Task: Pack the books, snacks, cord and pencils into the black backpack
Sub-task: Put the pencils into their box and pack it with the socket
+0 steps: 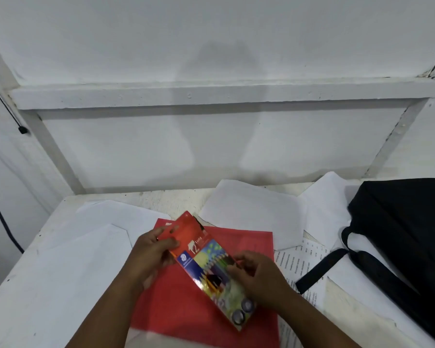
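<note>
A colourful box of pencils (206, 262) hangs slantwise above a red book (186, 305) that lies flat on the table. My left hand (151, 254) grips the box's red upper end, thumb on top. My right hand (259, 277) pinches the box's right edge near the middle. The black backpack (402, 237) lies at the right of the table, with a black strap (322, 267) trailing toward the book. No snacks or cord can be seen.
White paper sheets (251, 209) and printed pages (301, 267) cover the white table (30, 292). A white wall with a ledge (211, 94) rises behind it. A dark cable (0, 217) hangs at the left edge.
</note>
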The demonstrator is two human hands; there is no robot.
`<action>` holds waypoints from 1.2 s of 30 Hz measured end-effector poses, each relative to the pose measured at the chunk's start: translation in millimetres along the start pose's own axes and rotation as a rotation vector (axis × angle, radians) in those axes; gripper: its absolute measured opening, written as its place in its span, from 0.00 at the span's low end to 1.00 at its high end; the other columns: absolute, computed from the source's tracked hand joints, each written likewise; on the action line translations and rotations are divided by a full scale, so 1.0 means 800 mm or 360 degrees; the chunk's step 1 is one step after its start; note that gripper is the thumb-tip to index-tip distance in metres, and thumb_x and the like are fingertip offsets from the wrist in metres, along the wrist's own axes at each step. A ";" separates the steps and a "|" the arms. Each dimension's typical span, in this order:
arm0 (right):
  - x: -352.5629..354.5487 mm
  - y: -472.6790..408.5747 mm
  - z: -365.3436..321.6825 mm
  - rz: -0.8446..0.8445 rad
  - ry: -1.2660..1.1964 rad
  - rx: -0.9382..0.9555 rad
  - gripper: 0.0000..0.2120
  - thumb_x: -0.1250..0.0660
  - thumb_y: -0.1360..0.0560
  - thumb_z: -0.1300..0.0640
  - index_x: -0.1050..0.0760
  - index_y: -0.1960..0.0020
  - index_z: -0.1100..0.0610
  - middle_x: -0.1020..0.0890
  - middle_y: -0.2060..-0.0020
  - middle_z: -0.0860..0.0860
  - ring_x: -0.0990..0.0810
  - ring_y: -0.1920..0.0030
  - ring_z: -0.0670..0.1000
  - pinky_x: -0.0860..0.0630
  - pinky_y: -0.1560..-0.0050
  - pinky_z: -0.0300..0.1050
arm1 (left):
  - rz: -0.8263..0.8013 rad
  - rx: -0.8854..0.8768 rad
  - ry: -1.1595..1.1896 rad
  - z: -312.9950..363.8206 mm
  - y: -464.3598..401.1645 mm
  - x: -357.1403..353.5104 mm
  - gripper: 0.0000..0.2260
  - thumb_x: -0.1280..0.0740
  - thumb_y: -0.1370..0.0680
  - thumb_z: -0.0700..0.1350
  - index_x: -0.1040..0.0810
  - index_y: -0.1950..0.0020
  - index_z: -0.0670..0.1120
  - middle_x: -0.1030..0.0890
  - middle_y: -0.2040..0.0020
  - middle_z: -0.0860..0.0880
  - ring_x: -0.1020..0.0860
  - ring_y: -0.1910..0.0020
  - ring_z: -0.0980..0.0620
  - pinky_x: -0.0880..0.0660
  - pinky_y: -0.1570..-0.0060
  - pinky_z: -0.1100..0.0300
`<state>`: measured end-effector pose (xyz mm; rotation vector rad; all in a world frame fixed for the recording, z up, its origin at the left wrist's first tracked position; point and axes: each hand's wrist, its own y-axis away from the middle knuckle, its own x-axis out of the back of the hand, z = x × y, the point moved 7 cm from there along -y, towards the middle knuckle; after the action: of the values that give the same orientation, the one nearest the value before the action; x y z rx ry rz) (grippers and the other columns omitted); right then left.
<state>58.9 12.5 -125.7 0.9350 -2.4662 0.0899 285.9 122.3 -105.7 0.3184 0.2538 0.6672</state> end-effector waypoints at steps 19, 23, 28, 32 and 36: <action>0.070 0.015 -0.009 0.0531 -0.0934 -0.0078 0.22 0.33 0.21 0.64 0.30 0.34 0.42 0.19 0.44 0.52 0.15 0.49 0.54 0.17 0.52 0.60 | -0.0052 -0.0198 -0.0158 0.007 0.045 -0.020 0.16 0.26 0.30 0.29 0.21 0.44 0.40 0.14 0.53 0.40 0.14 0.54 0.39 0.18 0.60 0.54; 0.073 0.016 -0.013 0.0527 -0.0929 -0.0056 0.22 0.34 0.21 0.64 0.30 0.35 0.41 0.19 0.44 0.52 0.15 0.49 0.53 0.17 0.53 0.60 | -0.0123 -0.0349 -0.0438 0.022 0.054 -0.031 0.11 0.24 0.29 0.37 0.19 0.47 0.40 0.13 0.57 0.43 0.14 0.56 0.44 0.19 0.60 0.57; 0.073 0.025 -0.013 0.0536 -0.0941 -0.0052 0.22 0.34 0.21 0.65 0.29 0.37 0.40 0.19 0.45 0.53 0.15 0.49 0.53 0.16 0.54 0.60 | -0.0195 -0.0339 -0.0633 0.028 0.063 -0.041 0.08 0.30 0.24 0.51 0.14 0.54 0.48 0.13 0.57 0.45 0.15 0.55 0.41 0.21 0.55 0.53; 0.076 0.028 -0.017 0.0483 -0.0998 -0.0071 0.23 0.34 0.21 0.65 0.30 0.34 0.42 0.18 0.45 0.53 0.14 0.50 0.54 0.17 0.53 0.60 | -0.0094 -0.0176 -0.0509 0.019 0.061 -0.042 0.12 0.36 0.17 0.47 0.16 0.51 0.43 0.13 0.56 0.43 0.14 0.53 0.41 0.18 0.48 0.44; 0.087 0.037 -0.023 0.0373 -0.1069 -0.0126 0.28 0.35 0.25 0.73 0.34 0.34 0.47 0.18 0.49 0.59 0.14 0.53 0.58 0.17 0.60 0.56 | -0.0198 -0.0046 -0.0173 0.018 0.066 -0.060 0.11 0.42 0.15 0.44 0.19 0.44 0.43 0.13 0.53 0.43 0.14 0.55 0.45 0.19 0.60 0.54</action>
<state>3.0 -2.7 -73.6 0.7129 -3.1597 -0.2883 224.8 127.7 -67.4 0.3080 0.1586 0.5289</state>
